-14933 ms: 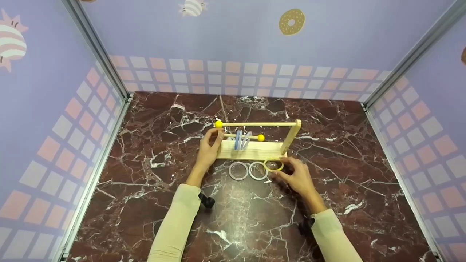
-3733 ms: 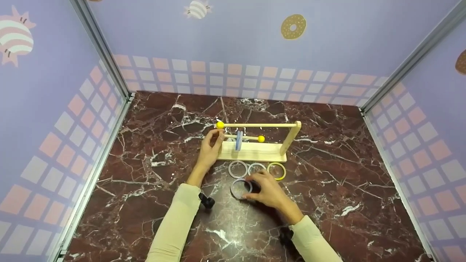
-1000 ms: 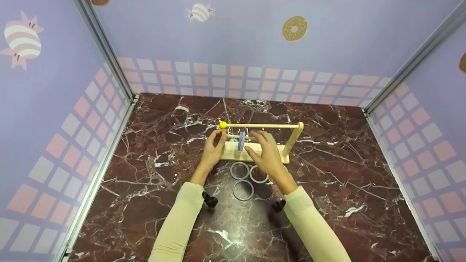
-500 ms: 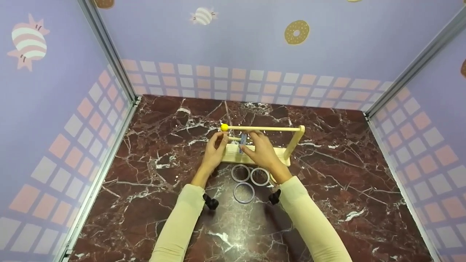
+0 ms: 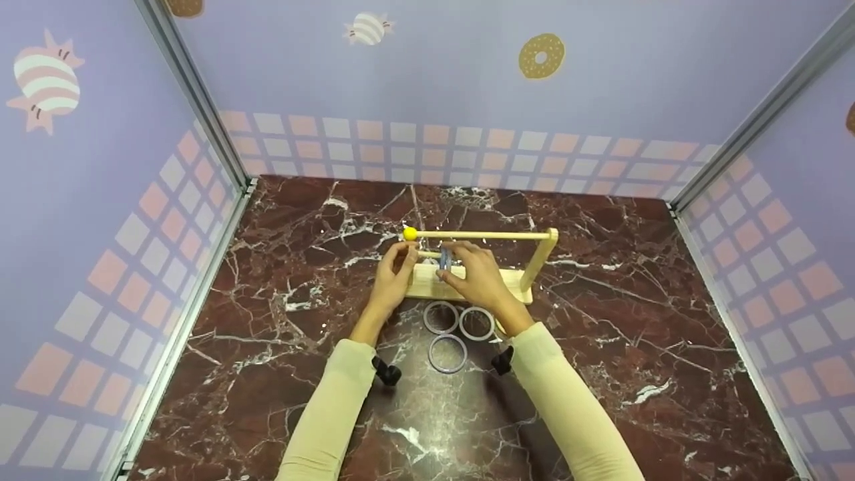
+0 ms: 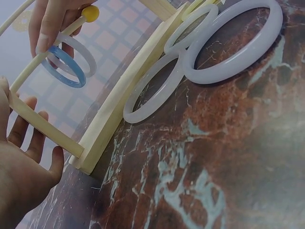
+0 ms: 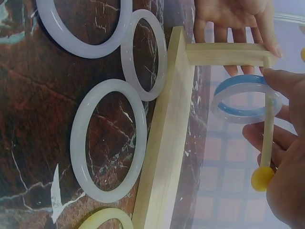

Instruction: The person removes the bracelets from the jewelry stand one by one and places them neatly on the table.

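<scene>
R hand (image 5: 475,274) nearer, curled on rings (image 7: 238,80)

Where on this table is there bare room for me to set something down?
Bare: the tabletop between the left hand and left wall, and between the wooden stand and right wall. Crowded: just in front of the stand, where loose rings lie close together.

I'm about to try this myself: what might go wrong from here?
At the right hand, the glossy blue ring and translucent pale ring sit close together on the lower wooden rod; moving one might drag the other. Either ring might snag on the round yellow ball at the rod's end. The left hand holds the wooden upright; if it slips, the pale wooden stand might shift into the greenish-white ring lying beside it.
</scene>
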Available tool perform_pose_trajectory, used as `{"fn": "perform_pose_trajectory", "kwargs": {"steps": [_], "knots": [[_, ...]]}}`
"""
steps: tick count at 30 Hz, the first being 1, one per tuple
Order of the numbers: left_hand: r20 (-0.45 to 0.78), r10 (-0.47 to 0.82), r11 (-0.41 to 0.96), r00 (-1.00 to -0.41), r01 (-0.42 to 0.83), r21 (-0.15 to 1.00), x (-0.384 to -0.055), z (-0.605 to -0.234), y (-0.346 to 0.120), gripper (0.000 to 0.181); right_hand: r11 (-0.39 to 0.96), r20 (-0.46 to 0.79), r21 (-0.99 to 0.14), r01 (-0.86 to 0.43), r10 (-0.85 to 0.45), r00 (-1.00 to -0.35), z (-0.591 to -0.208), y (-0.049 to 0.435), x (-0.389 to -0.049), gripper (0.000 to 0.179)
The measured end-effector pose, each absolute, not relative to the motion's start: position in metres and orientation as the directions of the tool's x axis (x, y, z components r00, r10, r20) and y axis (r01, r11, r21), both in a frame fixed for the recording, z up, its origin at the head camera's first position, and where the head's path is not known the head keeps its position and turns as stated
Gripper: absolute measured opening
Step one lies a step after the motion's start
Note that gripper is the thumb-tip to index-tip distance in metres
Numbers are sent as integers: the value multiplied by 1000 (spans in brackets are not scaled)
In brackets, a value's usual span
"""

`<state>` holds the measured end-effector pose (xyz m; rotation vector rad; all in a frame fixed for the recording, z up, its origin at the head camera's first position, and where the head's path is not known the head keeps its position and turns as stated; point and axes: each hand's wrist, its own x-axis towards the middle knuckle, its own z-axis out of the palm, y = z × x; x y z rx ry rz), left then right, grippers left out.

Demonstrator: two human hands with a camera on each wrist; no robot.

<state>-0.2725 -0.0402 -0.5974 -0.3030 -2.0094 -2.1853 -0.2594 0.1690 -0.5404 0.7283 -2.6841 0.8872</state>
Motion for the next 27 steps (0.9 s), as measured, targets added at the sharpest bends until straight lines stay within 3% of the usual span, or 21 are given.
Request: {"fn": "perform_pose_trajectory", "kwargs": {"steps": [5, 12, 27], "knots": [[261, 22, -69, -965, 259, 964, -272, -597, -40, 34, 679, 349, -516, -522, -390, -852, -540, 171, -260, 58], [275, 14, -74, -961, 273, 959, -253, -566, -40, 31, 671, 356, -529, -520, -381, -853, -540, 172, -261, 59], [298, 11, -90, -955, 295, 951, -254, -571, -41, 29, 675, 407, -495, -548, -378, -832, -546, 172, -261, 56]]}}
